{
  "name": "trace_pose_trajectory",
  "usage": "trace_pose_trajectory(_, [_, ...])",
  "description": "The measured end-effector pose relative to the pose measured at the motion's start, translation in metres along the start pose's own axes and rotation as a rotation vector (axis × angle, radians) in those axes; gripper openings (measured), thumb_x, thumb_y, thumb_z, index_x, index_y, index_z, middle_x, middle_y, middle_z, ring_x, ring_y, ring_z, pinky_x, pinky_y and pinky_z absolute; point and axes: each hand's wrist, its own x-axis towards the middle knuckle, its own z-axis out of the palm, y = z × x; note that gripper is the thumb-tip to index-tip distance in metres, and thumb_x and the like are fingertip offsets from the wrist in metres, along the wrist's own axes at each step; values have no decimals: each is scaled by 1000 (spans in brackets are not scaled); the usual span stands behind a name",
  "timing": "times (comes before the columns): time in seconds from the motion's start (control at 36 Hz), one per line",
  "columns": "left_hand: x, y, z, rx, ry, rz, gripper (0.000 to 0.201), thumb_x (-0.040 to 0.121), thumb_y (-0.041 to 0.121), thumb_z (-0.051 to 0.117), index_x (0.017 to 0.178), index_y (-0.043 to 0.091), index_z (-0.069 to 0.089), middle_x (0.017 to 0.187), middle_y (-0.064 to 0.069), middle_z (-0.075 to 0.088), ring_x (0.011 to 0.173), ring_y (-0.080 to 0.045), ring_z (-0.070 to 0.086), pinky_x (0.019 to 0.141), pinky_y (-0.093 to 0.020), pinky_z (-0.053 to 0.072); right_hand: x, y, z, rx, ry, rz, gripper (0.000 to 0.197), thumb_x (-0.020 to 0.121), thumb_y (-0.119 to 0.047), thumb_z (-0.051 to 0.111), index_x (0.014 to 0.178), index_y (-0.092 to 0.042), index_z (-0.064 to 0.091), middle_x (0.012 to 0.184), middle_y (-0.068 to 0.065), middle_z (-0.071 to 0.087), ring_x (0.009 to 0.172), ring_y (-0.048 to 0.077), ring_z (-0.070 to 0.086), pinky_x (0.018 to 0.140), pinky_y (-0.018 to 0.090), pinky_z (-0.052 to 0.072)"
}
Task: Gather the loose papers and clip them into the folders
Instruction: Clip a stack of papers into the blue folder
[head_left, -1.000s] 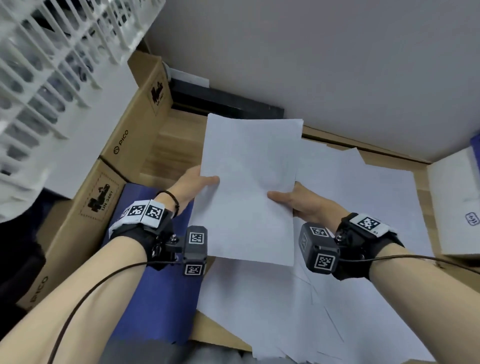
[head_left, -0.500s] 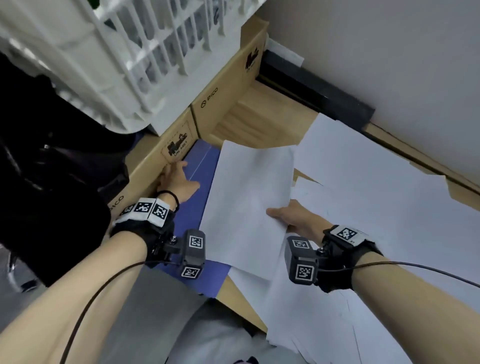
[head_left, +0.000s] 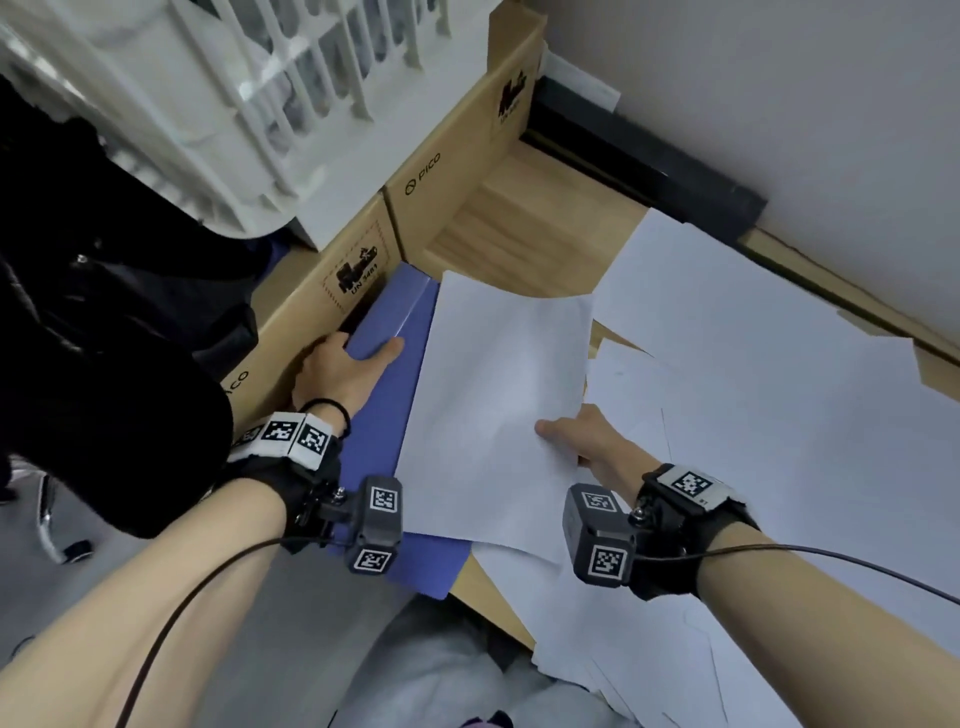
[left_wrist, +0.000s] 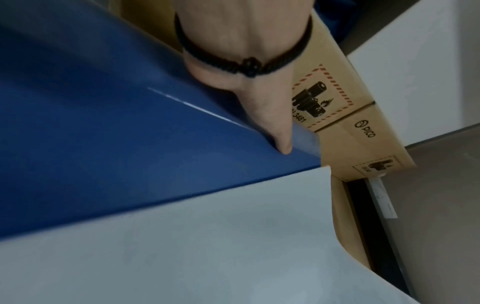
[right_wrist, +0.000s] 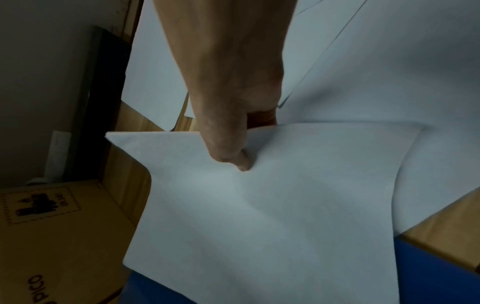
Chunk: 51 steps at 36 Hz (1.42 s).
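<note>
A blue folder (head_left: 387, 332) lies at the desk's left edge beside the cardboard boxes. My left hand (head_left: 343, 371) grips its left cover edge, thumb on top, fingers hidden underneath; the left wrist view shows the thumb on the blue folder (left_wrist: 130, 133). My right hand (head_left: 576, 441) pinches the right edge of a stack of white sheets (head_left: 498, 395), held above the folder; the right wrist view shows the thumb pressed on the stack of sheets (right_wrist: 285, 205). Several loose papers (head_left: 769, 374) cover the desk to the right.
Cardboard boxes (head_left: 447, 171) line the left side, with a white plastic basket (head_left: 260, 93) on top. A black strip (head_left: 649, 166) runs along the grey wall. Bare wooden desk (head_left: 519, 223) shows behind the folder. Dark clothing (head_left: 104, 322) sits at far left.
My left hand let go of the sheets and moved left to take hold of the folder's edge. My right hand alone now carries the stack over the folder. The view swung left.
</note>
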Motion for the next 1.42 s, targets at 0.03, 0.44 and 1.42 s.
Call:
trace_pose_trajectory(0.03, [0, 4, 1, -20, -31, 19, 55, 69, 74, 61, 76, 20, 55, 77, 1, 62, 70, -26, 59, 64, -32, 47, -1, 0, -4, 4, 17, 1, 34, 86, -11, 64, 118, 0, 57, 101, 15, 66, 87, 29, 62, 77, 38, 50])
trace_pose_trajectory(0.44, [-1, 130, 46, -109, -257, 255, 48, 89, 59, 52, 66, 19, 37, 62, -2, 35, 55, -19, 33, 53, -33, 19, -35, 28, -101, 413, 177, -75, 29, 92, -10, 60, 121, -6, 56, 91, 3, 68, 80, 19, 66, 69, 32, 55])
trace_pose_trajectory(1.42, [-118, 224, 204, -67, -1266, 91, 30, 96, 43, 44, 116, 31, 63, 133, 16, 58, 117, -15, 55, 92, -28, 39, -119, 101, -235, 953, 648, -170, 46, 88, -26, 65, 127, -4, 55, 121, 11, 64, 105, 26, 63, 104, 48, 43])
